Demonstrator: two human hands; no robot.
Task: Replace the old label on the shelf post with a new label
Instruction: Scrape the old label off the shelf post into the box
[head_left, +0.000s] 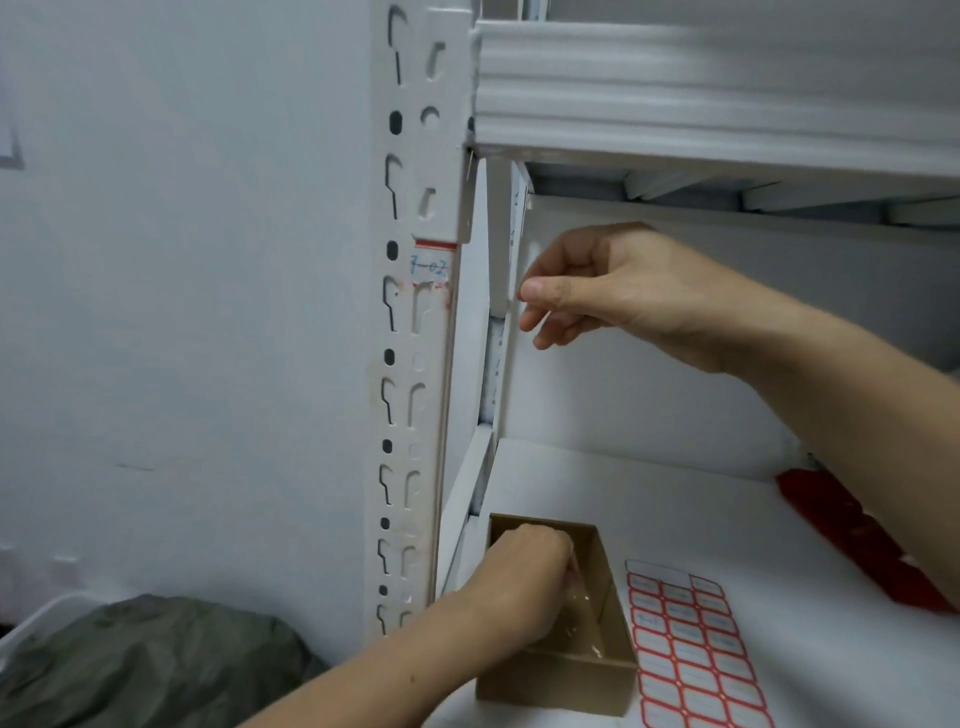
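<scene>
The white slotted shelf post (410, 364) stands left of centre. On it sits a torn, red-bordered old label (430, 267) with blue handwriting. My right hand (597, 291) hovers to the right of the post at label height, fingers loosely curled with thumb and fingertips close together; whether they pinch anything is unclear. My left hand (524, 577) reaches down into a small brown cardboard box (566, 670) on the shelf, its fingertips hidden inside. A sheet of red-bordered blank labels (691, 654) lies flat right of the box.
An upper shelf beam (701, 104) runs overhead. A red object (862, 540) lies on the white shelf surface (649, 499) under my right forearm. A dark green bundle (150, 665) sits at the lower left by the wall.
</scene>
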